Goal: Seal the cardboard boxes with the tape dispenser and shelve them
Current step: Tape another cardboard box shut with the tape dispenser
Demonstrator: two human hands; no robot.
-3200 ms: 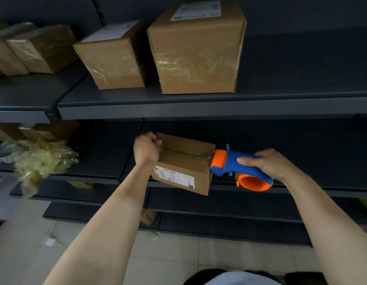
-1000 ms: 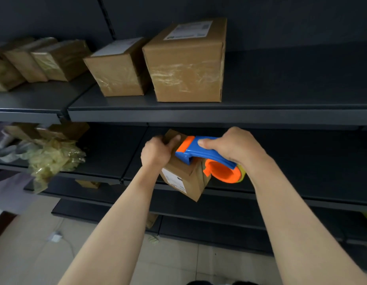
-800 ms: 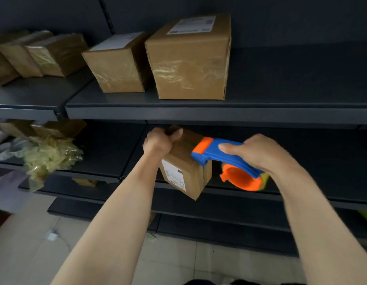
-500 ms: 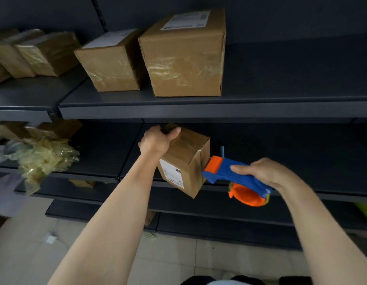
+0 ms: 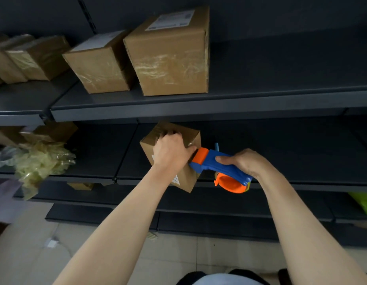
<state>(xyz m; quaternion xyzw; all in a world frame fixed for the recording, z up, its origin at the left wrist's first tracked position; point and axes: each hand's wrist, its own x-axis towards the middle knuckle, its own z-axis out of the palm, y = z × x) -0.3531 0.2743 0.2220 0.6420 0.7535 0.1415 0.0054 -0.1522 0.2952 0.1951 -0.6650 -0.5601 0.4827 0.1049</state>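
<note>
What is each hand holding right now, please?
Left hand: grips the small cardboard box.
Right hand: grips the tape dispenser.

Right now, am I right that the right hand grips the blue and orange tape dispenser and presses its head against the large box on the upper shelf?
Not quite: the head view shows the right hand gripping the tape dispenser, but its head is against the small box that the left hand holds below the upper shelf. The large box stands untouched.
</note>
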